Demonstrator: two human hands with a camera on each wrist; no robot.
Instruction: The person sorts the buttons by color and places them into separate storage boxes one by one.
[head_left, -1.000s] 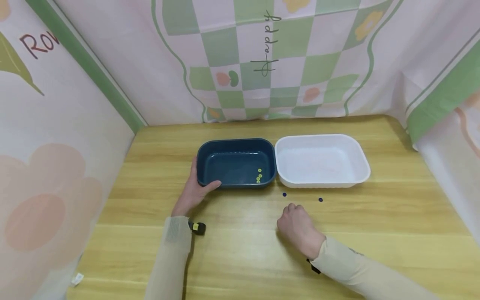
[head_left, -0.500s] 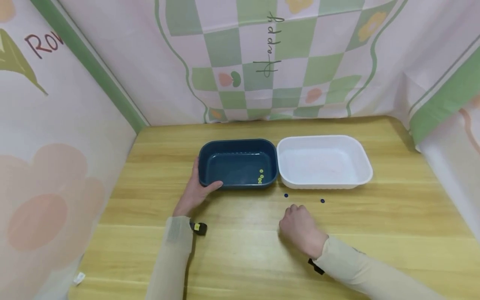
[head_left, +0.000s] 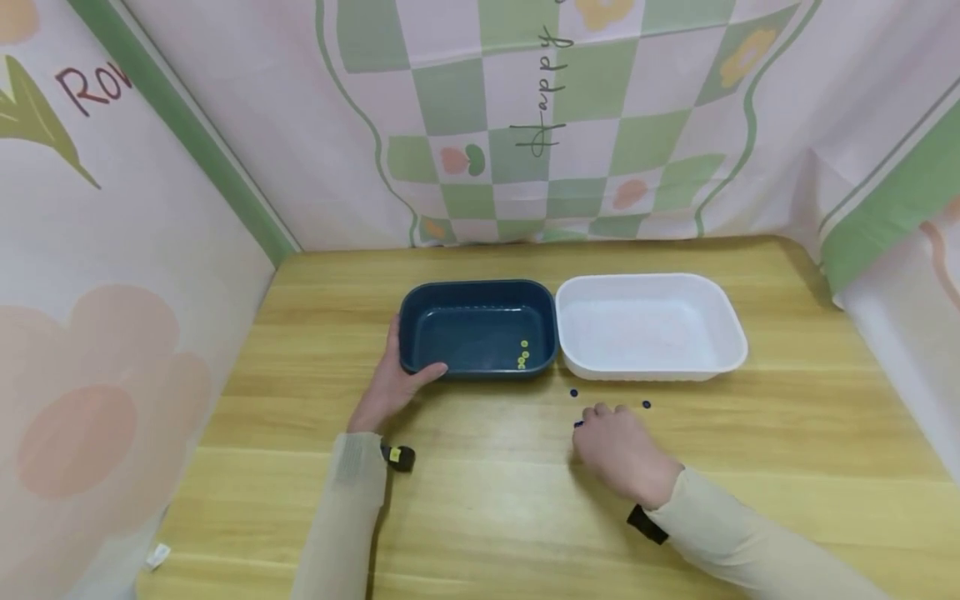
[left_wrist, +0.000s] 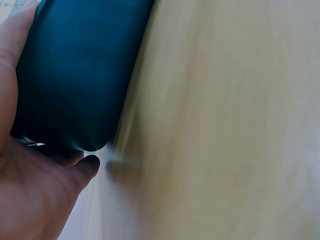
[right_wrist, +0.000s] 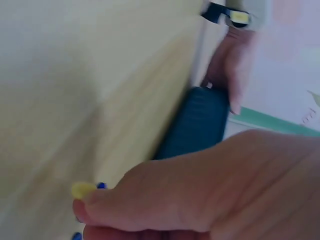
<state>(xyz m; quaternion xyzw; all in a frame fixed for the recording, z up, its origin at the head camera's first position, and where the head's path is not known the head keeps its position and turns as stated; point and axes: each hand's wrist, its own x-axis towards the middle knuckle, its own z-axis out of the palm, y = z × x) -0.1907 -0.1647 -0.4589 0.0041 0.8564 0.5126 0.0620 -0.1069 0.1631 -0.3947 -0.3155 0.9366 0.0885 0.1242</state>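
Observation:
My left hand (head_left: pixel 390 383) holds the near left corner of a dark blue tub (head_left: pixel 480 372), its thumb along the front rim. In the left wrist view, thumb and fingers lie around the tub's end (left_wrist: pixel 75 75). Several small yellow buttons (head_left: pixel 524 343) lie inside at the tub's right end. My right hand (head_left: pixel 626 450) is low over the table, fingers bent; in the right wrist view, thumb and forefinger pinch a yellow button (right_wrist: pixel 82 190). One dark blue button (head_left: pixel 578 424) shows beside its fingertips. Two more, a left blue button (head_left: pixel 573 392) and a right blue button (head_left: pixel 647 404), lie beyond.
A white tub (head_left: pixel 652 371) stands against the right side of the dark blue one. Both stand on a wooden table (head_left: pixel 480 517). Patterned cloth (head_left: pixel 517 150) hangs behind and at both sides. A small white tag (head_left: pixel 157 557) is at the table's left edge.
My right hand has moved a little to the right, and a blue button has come into view at its fingertips. My left hand keeps its hold on the dark blue tub.

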